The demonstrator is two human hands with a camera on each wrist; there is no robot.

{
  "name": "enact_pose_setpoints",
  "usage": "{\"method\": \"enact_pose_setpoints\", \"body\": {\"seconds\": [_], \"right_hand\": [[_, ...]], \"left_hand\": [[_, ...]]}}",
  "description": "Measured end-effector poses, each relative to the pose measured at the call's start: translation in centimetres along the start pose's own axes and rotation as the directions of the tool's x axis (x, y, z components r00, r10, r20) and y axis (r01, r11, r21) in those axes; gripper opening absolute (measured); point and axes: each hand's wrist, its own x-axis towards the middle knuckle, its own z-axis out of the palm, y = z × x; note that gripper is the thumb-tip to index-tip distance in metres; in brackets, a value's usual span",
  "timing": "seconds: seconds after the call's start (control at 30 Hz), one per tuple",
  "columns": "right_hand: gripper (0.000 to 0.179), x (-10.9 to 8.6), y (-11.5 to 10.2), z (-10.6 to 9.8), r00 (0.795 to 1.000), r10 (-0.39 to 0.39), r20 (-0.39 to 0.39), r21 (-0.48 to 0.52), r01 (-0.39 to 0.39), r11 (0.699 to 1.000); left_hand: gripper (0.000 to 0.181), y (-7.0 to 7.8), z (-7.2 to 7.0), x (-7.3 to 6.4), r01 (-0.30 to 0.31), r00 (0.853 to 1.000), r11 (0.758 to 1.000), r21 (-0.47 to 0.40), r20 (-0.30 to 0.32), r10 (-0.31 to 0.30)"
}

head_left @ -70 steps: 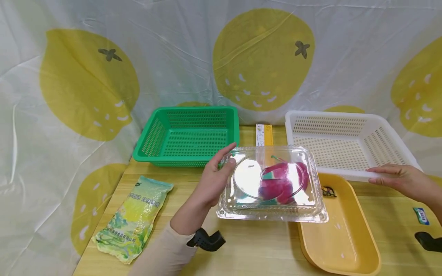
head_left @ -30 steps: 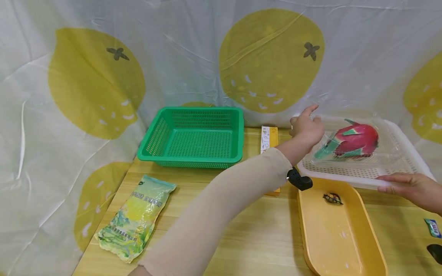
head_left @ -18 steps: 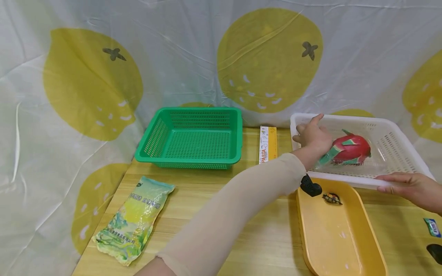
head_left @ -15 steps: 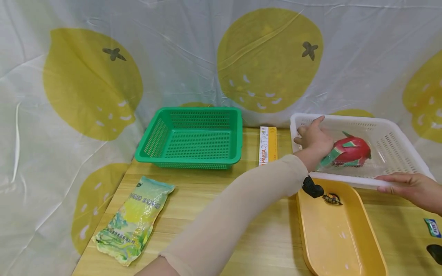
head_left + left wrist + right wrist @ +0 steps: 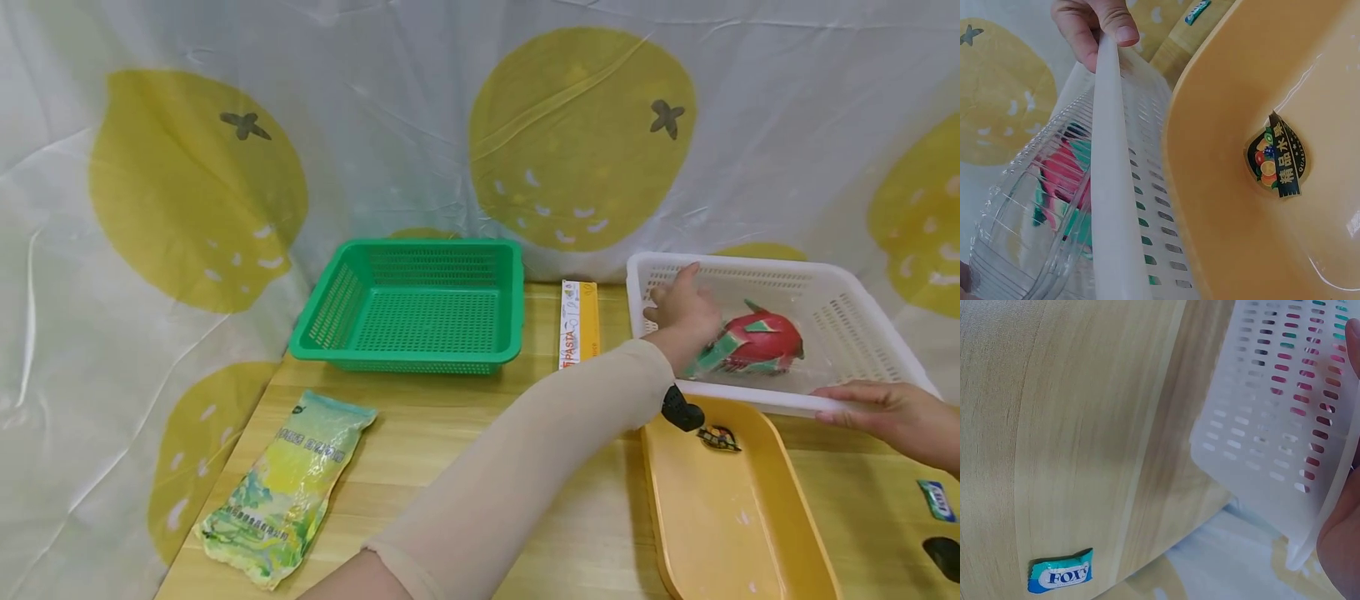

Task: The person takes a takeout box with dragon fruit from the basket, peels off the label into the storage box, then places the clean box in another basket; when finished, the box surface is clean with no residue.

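Inside the white basket [image 5: 862,287] at the back right lies a clear plastic clamshell box [image 5: 1029,250] with a red and green dragon fruit [image 5: 763,337] in it. My left hand [image 5: 682,312] reaches over the basket's near-left side and holds the left end of the box; its thumb is hidden in the head view. My right hand [image 5: 896,417] pinches the basket's front rim near the right corner, as the left wrist view also shows. The basket's front edge overlaps the back of a yellow-orange tray [image 5: 720,517], which has a fruit-quality sticker [image 5: 1277,156] inside.
A green basket [image 5: 427,362] stands at the back left, with a green-yellow food packet [image 5: 288,492] in front of it. An orange and white pasta box [image 5: 579,325] lies between the baskets. A small FOX'S candy [image 5: 1063,572] lies at the right. A lemon-print curtain [image 5: 375,150] hangs behind.
My left hand has carried the clear box with the dragon fruit from the middle of the table rightwards and lowered it into the white basket. My right hand stays on the basket's rim.
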Motion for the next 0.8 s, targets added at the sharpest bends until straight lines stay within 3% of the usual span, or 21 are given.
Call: {"method": "enact_pose_setpoints", "body": {"seconds": [0.23,0.5,0.67,0.8], "right_hand": [[0.056,-0.2,0.1,-0.3,0.999,0.016,0.035,0.001,-0.016,1.0],[0.05,-0.6,0.2,-0.5,1.0,-0.02,0.01,-0.003,0.02,1.0],[0.051,-0.7,-0.1,-0.4,1.0,-0.026,-0.004,0.007,0.026,1.0],[0.053,-0.5,-0.6,-0.2,0.999,-0.035,0.001,0.034,0.035,0.999]], "left_hand": [[0.047,-0.9,-0.3,0.2,-0.077,0.993,0.997,0.004,0.09,0.077],[0.055,-1.5,-0.8,0.1,-0.171,0.957,0.984,0.043,0.245,0.155],[0.053,-2.0,-2.9,-0.4,-0.197,0.937,0.977,-0.078,0.28,0.211],[0.046,-3.7,-5.7,-1.0,-0.202,0.922,0.947,-0.251,0.278,0.271]]}}
